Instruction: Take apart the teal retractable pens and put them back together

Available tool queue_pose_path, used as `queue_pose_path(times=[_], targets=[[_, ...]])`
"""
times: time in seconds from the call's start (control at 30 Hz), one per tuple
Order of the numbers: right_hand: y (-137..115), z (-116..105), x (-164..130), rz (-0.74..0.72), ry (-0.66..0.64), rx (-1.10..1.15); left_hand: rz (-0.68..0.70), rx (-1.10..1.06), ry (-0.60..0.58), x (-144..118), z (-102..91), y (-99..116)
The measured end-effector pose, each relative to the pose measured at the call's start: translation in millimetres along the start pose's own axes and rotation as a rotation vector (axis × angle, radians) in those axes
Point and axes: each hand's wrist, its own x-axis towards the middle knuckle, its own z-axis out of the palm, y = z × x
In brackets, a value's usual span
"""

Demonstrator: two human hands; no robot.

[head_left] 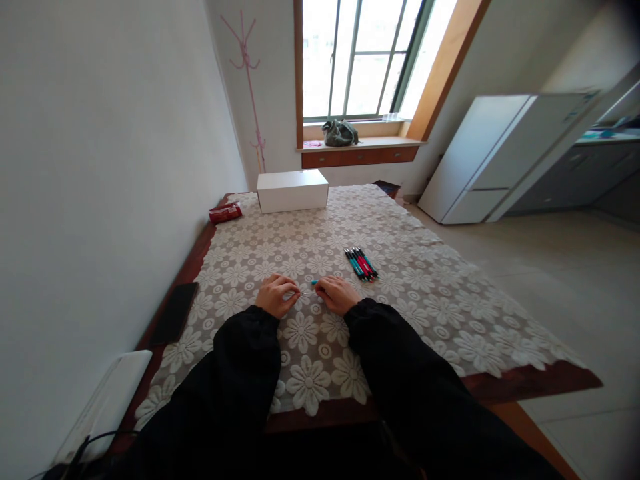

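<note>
My left hand is closed in a pinch above the lace tablecloth, with its fingertips at one end of a thin, pale, rod-like piece. At the other end of that piece, my right hand is also closed, its fingers curled down. A small teal piece pokes out by the right fingertips; it looks like part of a pen, though most of it is hidden. Just beyond the right hand lies a row of several pens in teal, red and black, side by side.
A white box stands at the table's far end, with a red packet to its left. Along the left edge lie a dark flat phone-like object and a white device with a black cable. Flowered lace covers the table.
</note>
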Motion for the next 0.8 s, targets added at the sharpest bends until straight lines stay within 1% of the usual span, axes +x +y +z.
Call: queue_pose_path(times=[0.37,0.5,0.8], targets=[[-0.4,0.9,-0.2,-0.024,0.009,0.027,0.005,-0.011,0.0,0.0,0.3,0.0],[-0.7,-0.3,-0.1,-0.012,0.009,0.036,0.0,-0.015,0.012,0.0,0.8,-0.1],[-1.6,-0.2,-0.6,0.0,0.003,0.047,0.016,-0.013,-0.007,0.4,0.2,0.2]])
